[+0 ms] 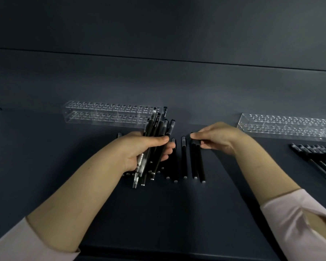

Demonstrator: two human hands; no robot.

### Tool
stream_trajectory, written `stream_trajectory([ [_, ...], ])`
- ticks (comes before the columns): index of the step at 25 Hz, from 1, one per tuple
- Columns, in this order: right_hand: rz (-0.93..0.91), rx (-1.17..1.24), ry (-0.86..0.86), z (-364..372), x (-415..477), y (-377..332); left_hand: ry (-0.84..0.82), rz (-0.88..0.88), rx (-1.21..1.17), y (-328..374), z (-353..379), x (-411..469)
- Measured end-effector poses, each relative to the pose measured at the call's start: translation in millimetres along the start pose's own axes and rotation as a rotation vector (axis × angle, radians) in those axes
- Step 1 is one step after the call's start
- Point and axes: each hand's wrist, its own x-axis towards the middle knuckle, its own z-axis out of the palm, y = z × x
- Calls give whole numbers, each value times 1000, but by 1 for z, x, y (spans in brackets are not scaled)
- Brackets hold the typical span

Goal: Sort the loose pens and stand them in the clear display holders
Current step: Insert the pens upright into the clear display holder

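While the left clear holder (102,113) and the right clear holder (282,127) are showing no pens standing in them, the sorting is looking only partly done. A row of pens (316,159) is lying at the right edge, and loose pens (184,159) are waiting at the centre of the bench (177,213). The left grip (139,149) is clutching a bundle of pens (158,127) at centre, and the right grip (218,136) is pinching the far end of a black pen (194,162) lying flat beside them.
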Motion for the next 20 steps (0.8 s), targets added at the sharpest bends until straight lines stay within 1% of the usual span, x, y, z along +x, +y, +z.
stream_trajectory([
  [4,-80,-134,28,11,0,2,-4,3,-35,-1,2,2],
  [5,-101,-168,55,13,0,2,0,-1,-34,-1,2,2],
  [8,-184,-369,170,19,0,2,7,-26,0,0,0,2],
  [9,-201,-398,182,19,0,3,5,-26,3,0,0,2],
  [12,-191,-339,147,18,0,5,1,-17,8,-2,0,5],
  [13,-202,-333,164,17,0,5,0,-21,15,-2,0,6],
  [15,-286,-358,271,17,0,3,-9,-29,25,-3,0,6],
  [16,-331,-314,301,19,-2,0,-17,-27,29,-3,0,7],
  [17,-356,-217,278,21,-5,-3,-25,-20,32,-3,0,7],
  [19,-359,9,108,28,-13,-8,-26,3,20,-4,0,9],
  [20,-349,73,25,32,-17,-10,-25,12,7,-4,0,9],
])
